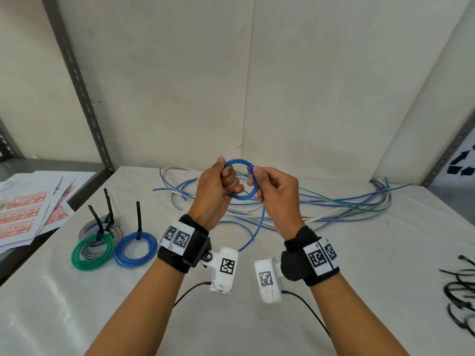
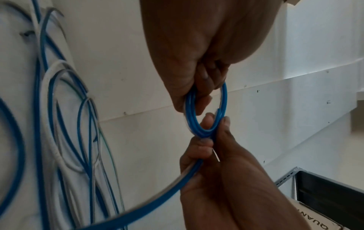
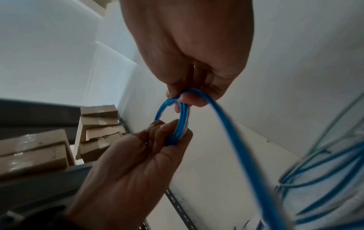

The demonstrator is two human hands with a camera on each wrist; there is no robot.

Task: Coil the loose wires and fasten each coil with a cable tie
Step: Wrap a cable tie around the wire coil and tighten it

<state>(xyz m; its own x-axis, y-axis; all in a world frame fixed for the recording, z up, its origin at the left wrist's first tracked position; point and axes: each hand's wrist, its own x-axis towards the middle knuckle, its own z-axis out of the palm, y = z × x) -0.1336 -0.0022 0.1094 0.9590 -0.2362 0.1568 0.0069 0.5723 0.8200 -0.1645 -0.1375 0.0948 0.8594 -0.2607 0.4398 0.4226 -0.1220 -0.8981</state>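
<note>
A small blue wire coil [image 1: 241,197] is held in the air above the table between both hands. My left hand [image 1: 227,173] grips its left side with thumb on top and fingers curled through the ring. My right hand [image 1: 255,179] pinches the right side. The wire's loose tail [image 1: 259,222] hangs down from the coil to the table. In the left wrist view the left hand [image 2: 195,99] clasps the coil [image 2: 223,99] from above and the right hand [image 2: 214,124] from below. From the right wrist, the right hand [image 3: 183,99] pinches the coil [image 3: 184,118].
A pile of loose blue, white and green wires [image 1: 334,204] lies at the back of the table. Three tied coils sit at the left: green [image 1: 92,253], blue [image 1: 135,249] and grey [image 1: 102,227]. Black cable ties [image 1: 460,291] lie at the right edge. Papers [image 1: 25,214] lie far left.
</note>
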